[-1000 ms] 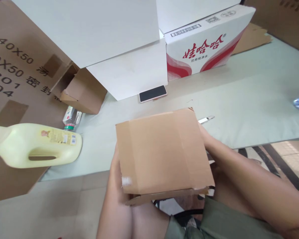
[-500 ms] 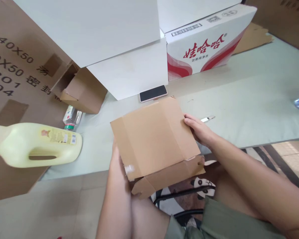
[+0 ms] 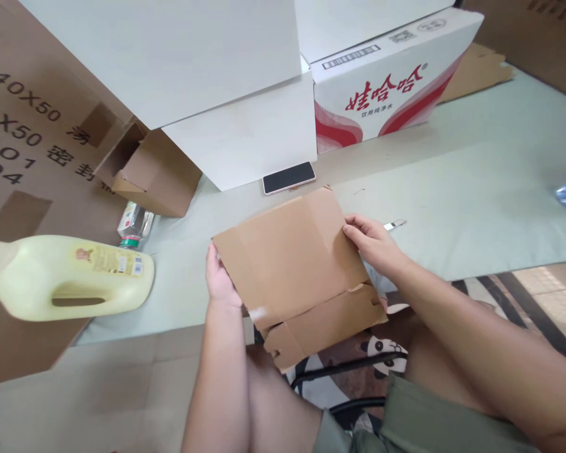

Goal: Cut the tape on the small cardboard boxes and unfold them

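A flattened brown cardboard box (image 3: pixel 292 258) is held between my two hands over the table's front edge, tilted. Its notched end flap (image 3: pixel 325 324) hangs toward my lap. Gripping the left edge is my left hand (image 3: pixel 221 277), its fingers partly hidden beneath the cardboard. My right hand (image 3: pixel 370 242) pinches the right edge, thumb on top and other fingers partly out of sight. Just beyond the right hand lies a small cutter knife (image 3: pixel 395 224) on the table.
A phone (image 3: pixel 289 178) lies against stacked white cartons (image 3: pixel 245 138). At left are a pale yellow jug (image 3: pixel 122 296), a clear bottle (image 3: pixel 134 223) and an open small brown box (image 3: pixel 163 173). A red-and-white carton (image 3: pixel 387 94) stands behind on the cloth-covered table (image 3: pixel 490 189).
The cardboard has flattened and its near edge has shifted slightly right. My left hand has come further into view along the left edge; my right hand has moved slightly left.
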Tool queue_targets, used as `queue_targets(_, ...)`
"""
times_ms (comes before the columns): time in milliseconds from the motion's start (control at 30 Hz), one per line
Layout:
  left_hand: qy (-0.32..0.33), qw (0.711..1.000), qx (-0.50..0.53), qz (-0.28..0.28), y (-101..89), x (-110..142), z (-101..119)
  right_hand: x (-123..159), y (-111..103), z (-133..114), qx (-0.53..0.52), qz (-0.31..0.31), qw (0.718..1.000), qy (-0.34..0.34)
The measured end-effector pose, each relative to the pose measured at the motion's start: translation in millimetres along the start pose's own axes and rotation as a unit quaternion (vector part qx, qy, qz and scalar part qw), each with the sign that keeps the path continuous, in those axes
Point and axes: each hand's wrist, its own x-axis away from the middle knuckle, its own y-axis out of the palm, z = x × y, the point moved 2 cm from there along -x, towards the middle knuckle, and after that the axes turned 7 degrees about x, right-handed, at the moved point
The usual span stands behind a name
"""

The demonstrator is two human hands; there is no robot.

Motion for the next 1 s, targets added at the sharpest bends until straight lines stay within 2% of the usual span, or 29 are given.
queue_targets(67,0.011,1.0,-0.022,-0.016,-4.4,-1.7,-1.9,-0.1,-0.4,0.6,-0.001,0.009,1.0,0.007)
queue_targets(167,0.018,0.998,-0.065,-0.008,-10.5,-2.1,-5.3,-0.6,-1.8,2.0,-0.001,0.019,1.0,0.02)
queue_targets(267,0.031,0.996,-0.078,0.009,-12.7,-4.5,-5.1,-1.6,-1.2,5.8,0.009,-0.015,0.999,0.041)
queue_targets(333,0.034,0.997,-0.071,0.013,-12.5,-6.6,-3.9,-2.2,0.4,8.5,0.052,-0.047,0.997,0.043)
queue_targets(467,0.051,0.997,-0.048,0.014,-11.6,-8.2,-0.8,-2.5,3.5,9.7,0.122,-0.073,0.99,0.014)
queue_targets(600,0.068,0.997,0.003,0.036,-12.1,-8.6,4.9,-2.6,2.0,6.3,0.171,-0.068,0.983,-0.019)
queue_targets(800,0.1,0.989,0.049,0.1,-18.1,-13.2,15.4,-3.8,-5.6,1.7,0.325,-0.043,0.942,-0.073)
queue_targets(933,0.126,0.982,0.054,0.128,-20.7,-15.0,18.2,-4.3,-6.9,2.4,0.307,-0.021,0.947,-0.095)
queue_targets(1000,0.13,0.982,0.05,0.125,-21.4,-15.5,17.8,-4.8,-6.4,4.6,0.276,-0.021,0.956,-0.1)
